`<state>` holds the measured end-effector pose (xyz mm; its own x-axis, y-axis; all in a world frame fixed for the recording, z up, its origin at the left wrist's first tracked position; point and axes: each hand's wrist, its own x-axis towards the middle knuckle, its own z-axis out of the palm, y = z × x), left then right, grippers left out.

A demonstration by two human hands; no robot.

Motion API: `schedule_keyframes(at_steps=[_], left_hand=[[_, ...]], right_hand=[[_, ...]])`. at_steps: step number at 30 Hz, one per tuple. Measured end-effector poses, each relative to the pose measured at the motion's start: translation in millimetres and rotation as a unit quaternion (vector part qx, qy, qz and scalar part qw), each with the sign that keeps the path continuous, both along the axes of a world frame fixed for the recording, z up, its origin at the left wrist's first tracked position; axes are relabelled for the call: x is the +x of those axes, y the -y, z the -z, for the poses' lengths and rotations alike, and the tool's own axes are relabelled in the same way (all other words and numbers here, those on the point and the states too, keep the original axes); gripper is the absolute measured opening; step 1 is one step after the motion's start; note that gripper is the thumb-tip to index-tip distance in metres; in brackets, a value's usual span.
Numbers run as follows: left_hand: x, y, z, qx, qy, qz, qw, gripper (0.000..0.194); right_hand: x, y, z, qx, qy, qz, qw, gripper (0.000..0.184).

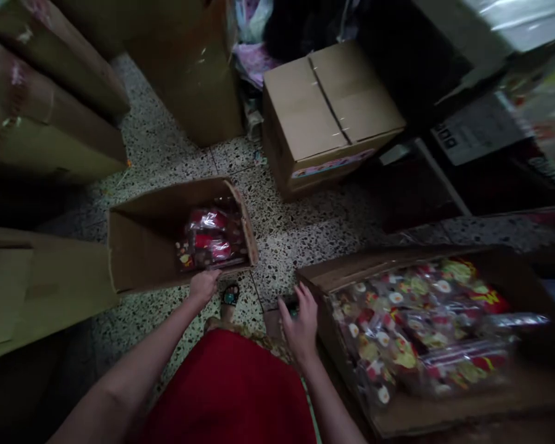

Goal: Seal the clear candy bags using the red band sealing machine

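Cardboard carton stands on the floor, ahead and mostly leftward of the left hand, long axis crosswise; those fingers curl closed on its near rim. The right hand, farther off, spreads its fingers beside the larger box.

Glossy plastic packets, cardboard box

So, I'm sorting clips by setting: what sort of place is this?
Probably a storeroom or shop stock area: a closed carton stands on the speckled floor, a smaller open box holds clear-wrapped packets, and a larger open box holds more.
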<state>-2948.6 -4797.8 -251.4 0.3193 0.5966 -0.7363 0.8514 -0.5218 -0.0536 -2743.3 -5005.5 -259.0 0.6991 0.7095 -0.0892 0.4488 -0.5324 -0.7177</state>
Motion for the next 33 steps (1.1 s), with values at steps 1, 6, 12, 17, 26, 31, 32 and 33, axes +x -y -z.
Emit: schedule_keyframes(at_steps=[1, 6, 12, 17, 26, 31, 32, 33], left_hand=[[-1.0, 1.6, 4.2, -0.005, 0.011, 0.003, 1.0, 0.038], [3.9, 18.6, 12.3, -0.023, 0.055, 0.004, 0.998, 0.032], [57.3, 61.3, 8.1, -0.046, 0.095, -0.031, 0.994, 0.033], [125.3, 122.6, 5.3, -0.089, 0.123, -0.039, 0.988, 0.034], [178.1, 107.4, 21.9, -0.18, 0.216, -0.023, 0.96, 0.047], [198.9, -25.3, 52.3, -0.041, 0.201, -0.083, 0.975, 0.046], [205.5, -50.4, 65.4, -0.039, 0.201, -0.085, 0.975, 0.046], [211.8, -72.4, 80.9, -0.046, 0.201, -0.088, 0.975, 0.045]], right_hand=[[-8.0, -35.6, 5.3, -0.023, -0.03, -0.008, 0.999, 0.057], [-10.6, -164.0, 24.6, -0.268, -0.101, -0.1, 0.953, 0.039], [45.8, -144.7, 17.2, -0.38, 0.01, -0.149, 0.913, 0.028], [104.0, -94.8, 11.1, -0.418, 0.029, -0.112, 0.901, 0.029], [141.4, -53.3, 24.5, -0.279, 0.024, 0.011, 0.96, 0.041], [57.7, -79.1, 30.2, -0.056, -0.077, 0.109, 0.989, 0.054], [42.1, -88.2, 41.5, -0.088, -0.145, 0.184, 0.968, 0.063], [29.5, -96.8, 57.5, -0.136, -0.216, 0.268, 0.929, 0.074]])
